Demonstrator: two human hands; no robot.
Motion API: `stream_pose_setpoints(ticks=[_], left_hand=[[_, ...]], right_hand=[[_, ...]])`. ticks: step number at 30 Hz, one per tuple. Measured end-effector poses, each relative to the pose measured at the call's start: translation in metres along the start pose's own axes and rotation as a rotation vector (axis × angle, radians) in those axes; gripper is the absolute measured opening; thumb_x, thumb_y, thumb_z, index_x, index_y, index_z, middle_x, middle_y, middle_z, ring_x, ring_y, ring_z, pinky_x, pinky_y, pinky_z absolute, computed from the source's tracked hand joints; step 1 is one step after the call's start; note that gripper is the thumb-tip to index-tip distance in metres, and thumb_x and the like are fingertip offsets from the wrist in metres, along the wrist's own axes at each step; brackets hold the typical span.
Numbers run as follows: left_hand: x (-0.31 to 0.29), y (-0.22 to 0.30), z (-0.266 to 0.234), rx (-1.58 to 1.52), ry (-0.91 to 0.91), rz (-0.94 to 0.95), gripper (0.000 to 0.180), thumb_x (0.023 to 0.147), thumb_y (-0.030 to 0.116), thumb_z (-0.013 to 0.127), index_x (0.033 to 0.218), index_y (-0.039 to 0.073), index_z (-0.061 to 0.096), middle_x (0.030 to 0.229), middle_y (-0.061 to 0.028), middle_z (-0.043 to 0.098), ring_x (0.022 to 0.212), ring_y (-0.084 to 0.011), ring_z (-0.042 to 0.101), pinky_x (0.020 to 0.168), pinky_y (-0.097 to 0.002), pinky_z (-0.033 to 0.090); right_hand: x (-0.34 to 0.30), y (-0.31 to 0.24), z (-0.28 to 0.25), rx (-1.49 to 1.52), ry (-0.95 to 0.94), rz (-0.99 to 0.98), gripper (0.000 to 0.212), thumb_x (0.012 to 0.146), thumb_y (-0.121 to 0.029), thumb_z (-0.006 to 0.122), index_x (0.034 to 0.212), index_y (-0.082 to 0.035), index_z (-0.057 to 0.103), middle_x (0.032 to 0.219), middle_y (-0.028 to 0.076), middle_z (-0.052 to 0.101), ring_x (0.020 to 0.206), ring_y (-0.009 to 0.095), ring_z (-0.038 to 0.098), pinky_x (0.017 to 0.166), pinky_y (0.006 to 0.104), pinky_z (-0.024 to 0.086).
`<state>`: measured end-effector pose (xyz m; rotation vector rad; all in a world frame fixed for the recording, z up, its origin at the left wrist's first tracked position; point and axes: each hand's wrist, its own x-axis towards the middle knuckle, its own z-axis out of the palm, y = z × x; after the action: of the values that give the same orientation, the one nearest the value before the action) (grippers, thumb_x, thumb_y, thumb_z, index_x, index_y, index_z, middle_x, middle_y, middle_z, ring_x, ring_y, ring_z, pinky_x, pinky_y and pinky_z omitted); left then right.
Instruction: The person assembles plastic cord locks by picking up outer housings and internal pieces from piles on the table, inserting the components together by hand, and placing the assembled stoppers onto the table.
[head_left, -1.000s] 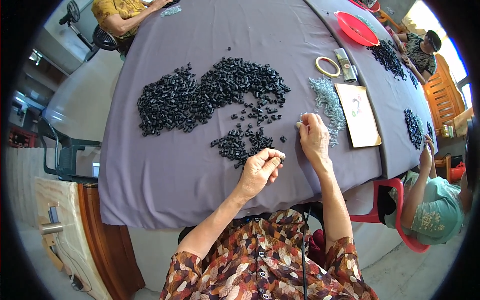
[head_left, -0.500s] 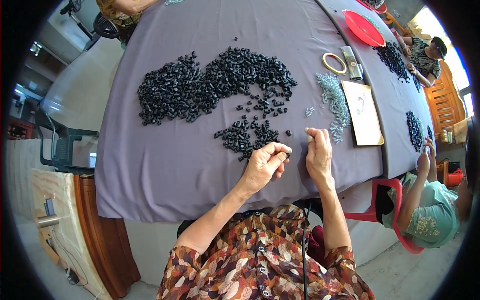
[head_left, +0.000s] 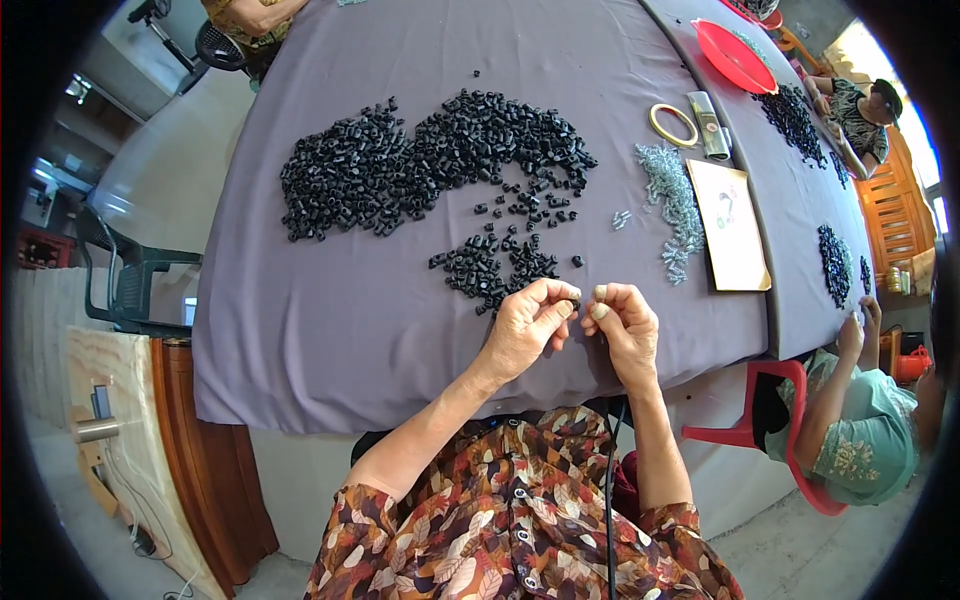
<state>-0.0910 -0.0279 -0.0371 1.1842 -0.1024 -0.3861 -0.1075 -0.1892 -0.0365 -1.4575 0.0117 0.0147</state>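
My left hand is closed in a pinch, with a small black plastic piece partly showing at its fingertips. Close beside it, my right hand also pinches thumb against fingers; whatever lies between them is too small to make out. The fingertips of both hands almost meet above the near part of the table. Just beyond my left hand lies a small heap of black plastic pieces, with one loose black piece to its right. Farther off spreads a much larger heap of the same pieces.
On the right lie a strip of small clear pieces, a flat tan-edged board, a yellow tape roll and a flat packet. A red basin stands farther back. Co-workers sit at the right side, one on a red chair.
My right hand has moved left, bringing its fingertips close to my left hand's. My left hand stays nearly in place with the black piece. At right, the near co-worker's hands have shifted.
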Motion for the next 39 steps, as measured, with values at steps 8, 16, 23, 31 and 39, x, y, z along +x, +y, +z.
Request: stream_pose_setpoints(ticks=[8, 16, 23, 31, 39], left_hand=[[0.002, -0.002, -0.001, -0.010, -0.004, -0.009, 0.011, 0.090, 0.005, 0.051, 0.099, 0.000, 0.055, 0.076, -0.0034, 0.056, 0.058, -0.0052, 0.052, 0.049, -0.0188, 0.046], [-0.001, 0.001, 0.002, 0.038, -0.030, 0.001, 0.011, 0.091, 0.007, 0.051, 0.099, 0.002, 0.056, 0.078, -0.0018, 0.058, 0.058, -0.0044, 0.052, 0.050, -0.0181, 0.045], [-0.003, 0.000, 0.000, -0.022, -0.030, -0.002, 0.010, 0.090, 0.007, 0.052, 0.099, 0.002, 0.056, 0.079, -0.0020, 0.058, 0.059, -0.0040, 0.051, 0.050, -0.0177, 0.044], [-0.002, 0.000, -0.002, -0.073, -0.022, -0.007, 0.010, 0.090, 0.008, 0.054, 0.098, 0.003, 0.056, 0.077, -0.0014, 0.057, 0.058, -0.0031, 0.050, 0.049, -0.0171, 0.044], [0.000, 0.001, -0.001, -0.087, -0.030, -0.019, 0.010, 0.090, 0.007, 0.053, 0.098, 0.002, 0.056, 0.077, -0.0034, 0.057, 0.058, -0.0047, 0.051, 0.050, -0.0185, 0.044]], right_hand=[[0.003, -0.001, -0.004, 0.132, -0.024, 0.018, 0.014, 0.086, 0.003, 0.054, 0.100, 0.000, 0.054, 0.083, 0.004, 0.059, 0.072, 0.010, 0.059, 0.063, 0.0216, 0.050], [0.013, -0.008, -0.007, -0.084, 0.136, 0.051, 0.008, 0.086, 0.001, 0.054, 0.093, -0.001, 0.057, 0.075, -0.001, 0.056, 0.061, 0.004, 0.051, 0.050, 0.0174, 0.043], [0.052, -0.008, -0.020, -0.382, 0.298, -0.078, 0.013, 0.081, 0.002, 0.057, 0.094, -0.002, 0.057, 0.078, 0.000, 0.054, 0.058, 0.005, 0.048, 0.049, 0.0193, 0.042], [0.081, -0.019, 0.002, -0.824, 0.110, -0.452, 0.009, 0.078, 0.000, 0.059, 0.087, -0.002, 0.059, 0.078, 0.010, 0.054, 0.065, 0.023, 0.055, 0.060, 0.0310, 0.045], [0.109, -0.011, 0.010, -1.102, -0.030, -0.438, 0.013, 0.081, -0.008, 0.056, 0.093, -0.005, 0.061, 0.082, 0.013, 0.053, 0.073, 0.032, 0.057, 0.066, 0.0399, 0.046]])
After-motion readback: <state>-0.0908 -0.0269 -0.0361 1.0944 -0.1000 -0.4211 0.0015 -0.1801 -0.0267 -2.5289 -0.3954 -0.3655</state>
